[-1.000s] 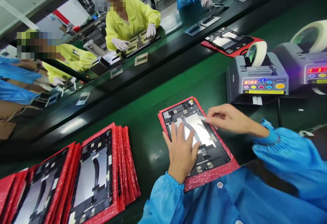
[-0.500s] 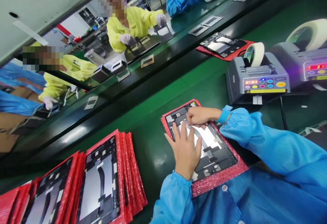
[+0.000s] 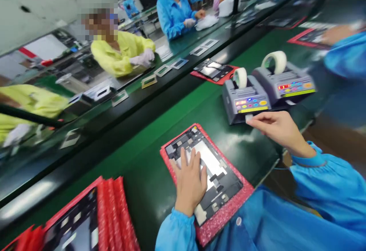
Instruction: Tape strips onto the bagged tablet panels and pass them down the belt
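My left hand (image 3: 190, 178) lies with fingers spread on a tablet panel (image 3: 213, 159), its inner side with black and silver parts facing up. Under the panel is a red bubble-wrap pouch (image 3: 225, 214), which shows around its edges. Over to the right, my right hand (image 3: 281, 129) pinches a short piece of whitish tape (image 3: 249, 117) between thumb and fingers at the front of the nearer grey tape dispenser (image 3: 247, 98). A roll of tape (image 3: 240, 78) sits on top of that dispenser.
A second tape dispenser (image 3: 288, 85) stands beside the first. Stacked red pouches (image 3: 114, 205) with panels lie at the lower left. Another panel (image 3: 213, 69) rests farther back. Co-workers sit beyond the dark rail, and a blue sleeve (image 3: 345, 56) reaches in at right.
My right hand has left the panel and moved right to the dispenser, where it now pinches tape. My left hand stays on the panel. The camera view has swung to the right.
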